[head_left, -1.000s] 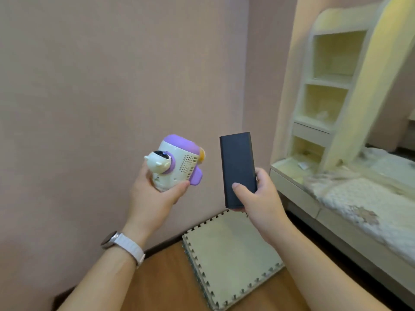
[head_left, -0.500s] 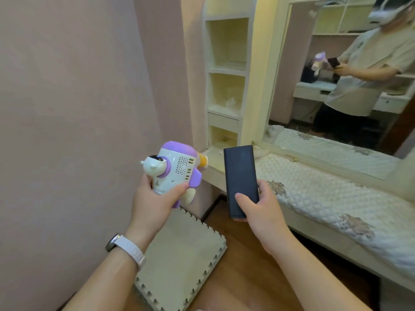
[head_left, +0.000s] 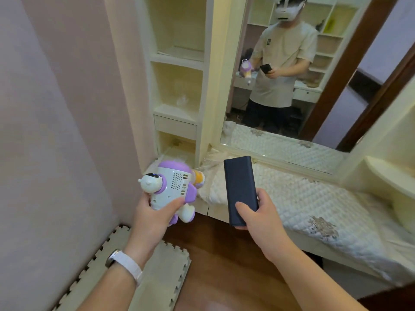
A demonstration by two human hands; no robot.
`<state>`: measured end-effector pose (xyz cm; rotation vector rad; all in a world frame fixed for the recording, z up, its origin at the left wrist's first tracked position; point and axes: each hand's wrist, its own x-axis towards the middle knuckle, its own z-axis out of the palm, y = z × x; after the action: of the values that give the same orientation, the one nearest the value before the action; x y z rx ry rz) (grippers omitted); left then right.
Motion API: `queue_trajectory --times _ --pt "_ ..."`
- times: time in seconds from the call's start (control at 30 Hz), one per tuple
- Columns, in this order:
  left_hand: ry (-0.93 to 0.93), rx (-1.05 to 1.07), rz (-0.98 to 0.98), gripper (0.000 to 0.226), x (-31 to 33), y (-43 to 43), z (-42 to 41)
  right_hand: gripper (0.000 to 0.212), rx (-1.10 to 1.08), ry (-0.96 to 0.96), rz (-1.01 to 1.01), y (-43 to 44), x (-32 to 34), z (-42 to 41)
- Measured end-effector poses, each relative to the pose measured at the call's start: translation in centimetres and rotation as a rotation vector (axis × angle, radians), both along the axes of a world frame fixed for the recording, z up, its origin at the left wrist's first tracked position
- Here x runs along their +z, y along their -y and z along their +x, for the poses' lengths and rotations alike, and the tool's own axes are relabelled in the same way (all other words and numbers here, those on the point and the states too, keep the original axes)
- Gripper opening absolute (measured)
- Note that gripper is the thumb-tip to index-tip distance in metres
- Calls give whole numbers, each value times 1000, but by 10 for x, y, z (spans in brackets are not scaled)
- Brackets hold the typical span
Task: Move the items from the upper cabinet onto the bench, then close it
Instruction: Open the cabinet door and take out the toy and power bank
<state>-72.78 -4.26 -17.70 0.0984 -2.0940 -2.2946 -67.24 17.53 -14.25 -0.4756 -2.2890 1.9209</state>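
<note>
My left hand [head_left: 155, 217] grips a white and purple toy robot [head_left: 174, 187] from below, holding it over the left end of the bench. My right hand [head_left: 261, 215] holds a dark, flat rectangular power bank [head_left: 240, 189] upright by its lower end, above the bench's front edge. The bench [head_left: 314, 205] is low, cream-coloured and covered with a white quilted pad. It runs from the centre to the right. No upper cabinet is in view.
A tall cream shelf unit [head_left: 177, 86] with open cubbies stands at the bench's left end. A large mirror [head_left: 298, 70] behind the bench reflects a person. A foam puzzle mat [head_left: 161, 270] lies on the wooden floor at lower left. A pink wall fills the left.
My view has swung to the right and down. The bench, the shelf unit and the mirror now fill the frame. Both hands keep the same hold on their objects.
</note>
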Motion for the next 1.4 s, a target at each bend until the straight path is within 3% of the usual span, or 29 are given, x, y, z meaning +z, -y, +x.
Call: queue_trajectory --times 0.13,0.33,0.5,0.97,1.2,1.4 --pt "46 -73 10 57 -11 -18 -40 24 -66 33 29 -13 -9 -20" --pt "103 -154 48 58 -26 -62 -89 24 -141 48 3 -52 -22 -52" --pt "131 -150 53 46 -38 -112 -126 22 -163 60 -47 -98 -42 -94" --pt "289 -1 -158 40 -48 -251 -223 23 -31 193 -131 -261 -98 -224" --pt "386 65 -140 37 -71 -277 -256 24 22 274 -174 -274 -127 -263" --pt "531 55 -140 49 -106 -290 -302 22 -4 372 -149 -273 -159 -290"
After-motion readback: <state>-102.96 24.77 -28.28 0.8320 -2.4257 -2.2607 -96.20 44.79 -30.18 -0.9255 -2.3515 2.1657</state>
